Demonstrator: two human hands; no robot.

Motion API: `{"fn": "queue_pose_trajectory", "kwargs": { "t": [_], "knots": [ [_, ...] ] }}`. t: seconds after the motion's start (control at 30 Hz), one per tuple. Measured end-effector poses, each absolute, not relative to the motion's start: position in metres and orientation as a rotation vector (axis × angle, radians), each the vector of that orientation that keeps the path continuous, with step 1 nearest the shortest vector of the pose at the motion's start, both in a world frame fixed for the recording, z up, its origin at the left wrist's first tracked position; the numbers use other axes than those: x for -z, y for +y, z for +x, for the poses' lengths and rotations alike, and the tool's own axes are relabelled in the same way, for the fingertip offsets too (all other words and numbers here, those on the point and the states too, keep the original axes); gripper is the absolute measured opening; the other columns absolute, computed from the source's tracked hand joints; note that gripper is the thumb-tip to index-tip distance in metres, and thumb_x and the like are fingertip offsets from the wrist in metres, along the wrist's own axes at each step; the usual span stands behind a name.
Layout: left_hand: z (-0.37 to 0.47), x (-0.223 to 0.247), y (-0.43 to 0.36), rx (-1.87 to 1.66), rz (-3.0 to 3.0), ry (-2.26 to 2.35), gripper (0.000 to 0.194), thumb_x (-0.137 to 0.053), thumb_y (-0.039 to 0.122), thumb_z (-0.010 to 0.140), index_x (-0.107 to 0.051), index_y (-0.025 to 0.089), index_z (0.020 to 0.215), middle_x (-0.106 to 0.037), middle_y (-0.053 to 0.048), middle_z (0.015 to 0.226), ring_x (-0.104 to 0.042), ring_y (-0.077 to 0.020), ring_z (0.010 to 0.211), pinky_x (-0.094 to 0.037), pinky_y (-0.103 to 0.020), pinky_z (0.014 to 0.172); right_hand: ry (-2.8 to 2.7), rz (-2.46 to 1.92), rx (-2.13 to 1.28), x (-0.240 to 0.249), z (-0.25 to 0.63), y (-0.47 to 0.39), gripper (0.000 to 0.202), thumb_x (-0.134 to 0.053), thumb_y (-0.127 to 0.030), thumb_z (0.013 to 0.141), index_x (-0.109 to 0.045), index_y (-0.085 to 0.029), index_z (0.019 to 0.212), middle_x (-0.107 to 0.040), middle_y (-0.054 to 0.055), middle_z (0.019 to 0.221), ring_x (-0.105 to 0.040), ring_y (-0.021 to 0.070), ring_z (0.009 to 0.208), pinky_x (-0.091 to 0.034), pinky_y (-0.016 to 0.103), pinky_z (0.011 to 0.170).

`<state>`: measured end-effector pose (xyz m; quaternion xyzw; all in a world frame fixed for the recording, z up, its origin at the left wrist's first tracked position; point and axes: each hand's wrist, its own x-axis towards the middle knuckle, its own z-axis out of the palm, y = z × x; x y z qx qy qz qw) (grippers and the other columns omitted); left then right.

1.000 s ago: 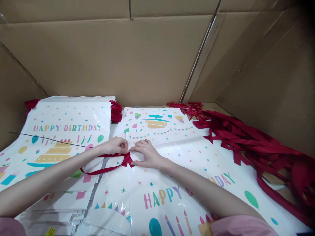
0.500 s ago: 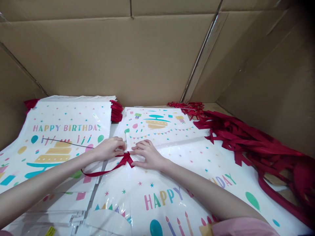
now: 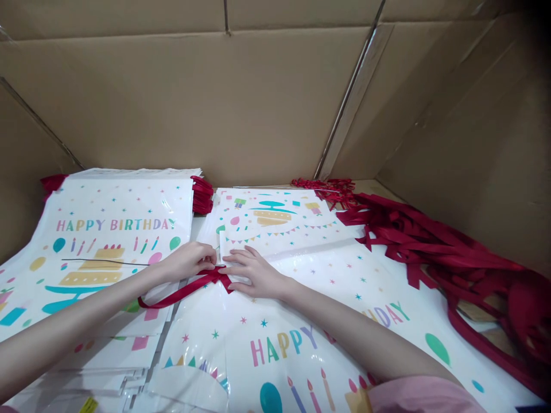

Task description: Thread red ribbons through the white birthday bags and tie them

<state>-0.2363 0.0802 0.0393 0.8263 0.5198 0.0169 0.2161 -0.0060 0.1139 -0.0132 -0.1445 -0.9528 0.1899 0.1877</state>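
Note:
My left hand (image 3: 189,262) is closed, its fingertips pinched at the left edge of a white HAPPY BIRTHDAY printed sheet (image 3: 301,292). A thin dark rod (image 3: 103,261) sticks out leftward from behind that hand and wrist; its other end is hidden in the fingers. Just below the fingertips, a red ribbon (image 3: 185,292) loops to the left, its cut end lying on the sheet. My right hand (image 3: 256,274) rests on the sheet with fingers spread, close to the ribbon and the folded-over top edge. Whether its fingertips press the ribbon cannot be made out.
To the left lies a stack of similar printed sheets (image 3: 120,198) with bundled red ribbon ends (image 3: 201,195) at its sides. A heap of red ribbons (image 3: 430,241) lies at right, with thinner red strips (image 3: 331,189) behind. Cardboard walls (image 3: 206,109) rise around the back and sides.
The dark rod has swung from a slant to nearly level and shifted slightly left. My left hand has turned a little; the right hand stays almost in place.

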Motion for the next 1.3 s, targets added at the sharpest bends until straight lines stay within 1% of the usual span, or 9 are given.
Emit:
{"fn": "queue_pose_trajectory", "kwargs": {
  "t": [0.17,0.3,0.47,0.53,0.7,0.8,1.1,1.2,1.3],
  "knots": [
    [-0.221,-0.039,0.082,-0.110,2.304,1.426,0.016,-0.048,0.022,0.086,-0.063,0.017,0.082,-0.064,-0.003,0.084,-0.058,-0.0149,0.077,-0.038,-0.022,0.068,-2.706,-0.412,-0.522,0.011,-0.006,0.114,0.041,-0.051,-0.046,0.088,-0.055,-0.027,0.124,-0.049,0.006,0.132,-0.038,0.0198,0.124,-0.019,0.045,0.108],
    [-0.238,-0.051,0.078,-0.075,2.323,1.440,0.024,-0.043,0.031,0.090,-0.063,0.019,0.088,-0.062,-0.003,0.088,-0.057,-0.0152,0.079,-0.038,-0.022,0.069,-2.703,-0.423,-0.533,0.011,-0.006,0.114,0.042,-0.051,-0.046,0.088,-0.054,-0.028,0.125,-0.049,0.006,0.133,-0.039,0.0200,0.125,-0.019,0.045,0.108],
    [-0.281,-0.066,0.067,0.046,2.339,1.530,0.027,-0.043,0.035,0.089,-0.064,0.019,0.083,-0.060,-0.003,0.085,-0.053,-0.0163,0.083,-0.036,-0.023,0.070,-2.688,-0.425,-0.578,0.010,-0.005,0.114,0.041,-0.051,-0.045,0.088,-0.054,-0.028,0.125,-0.048,0.006,0.133,-0.039,0.0203,0.124,-0.019,0.045,0.108],
    [-0.289,-0.067,0.063,0.075,2.345,1.543,0.027,-0.042,0.032,0.089,-0.064,0.020,0.083,-0.059,-0.003,0.085,-0.052,-0.0163,0.083,-0.036,-0.023,0.070,-2.689,-0.426,-0.578,0.010,-0.005,0.113,0.041,-0.051,-0.045,0.088,-0.054,-0.029,0.126,-0.048,0.006,0.133,-0.039,0.0203,0.124,-0.019,0.045,0.108],
    [-0.283,-0.060,0.063,0.115,2.419,1.550,0.021,-0.040,0.017,0.084,-0.060,0.018,0.076,-0.059,-0.004,0.081,-0.052,-0.0167,0.082,-0.035,-0.025,0.071,-2.701,-0.420,-0.563,0.010,-0.005,0.113,0.041,-0.049,-0.044,0.089,-0.053,-0.029,0.127,-0.047,0.006,0.134,-0.038,0.0205,0.125,-0.018,0.044,0.108],
    [-0.271,-0.058,0.066,0.117,2.416,1.540,0.018,-0.042,0.014,0.081,-0.059,0.017,0.076,-0.060,-0.004,0.082,-0.053,-0.0174,0.080,-0.035,-0.025,0.070,-2.698,-0.402,-0.544,0.009,-0.005,0.113,0.041,-0.049,-0.044,0.089,-0.052,-0.029,0.128,-0.048,0.006,0.133,-0.039,0.0199,0.124,-0.019,0.043,0.107],
    [-0.220,-0.046,0.085,0.028,2.293,1.457,0.014,-0.046,0.018,0.081,-0.059,0.017,0.081,-0.064,-0.002,0.084,-0.057,-0.0157,0.078,-0.035,-0.022,0.065,-2.730,-0.364,-0.536,0.004,-0.003,0.115,0.045,-0.052,-0.047,0.087,-0.052,-0.026,0.127,-0.045,0.008,0.134,-0.039,0.0203,0.123,-0.022,0.042,0.105],
    [-0.222,-0.049,0.087,0.004,2.289,1.425,0.017,-0.045,0.024,0.085,-0.061,0.018,0.084,-0.063,-0.002,0.085,-0.056,-0.0157,0.080,-0.036,-0.022,0.067,-2.710,-0.371,-0.556,0.005,-0.003,0.114,0.046,-0.052,-0.048,0.086,-0.051,-0.025,0.126,-0.046,0.006,0.133,-0.038,0.0190,0.123,-0.021,0.041,0.106],
    [-0.244,-0.061,0.081,0.012,2.309,1.479,0.025,-0.041,0.033,0.090,-0.061,0.018,0.087,-0.062,-0.003,0.087,-0.054,-0.0168,0.083,-0.036,-0.023,0.070,-2.690,-0.383,-0.580,0.005,-0.002,0.114,0.049,-0.052,-0.049,0.086,-0.049,-0.025,0.128,-0.046,0.007,0.133,-0.038,0.0180,0.124,-0.020,0.040,0.107]
  ]
}}
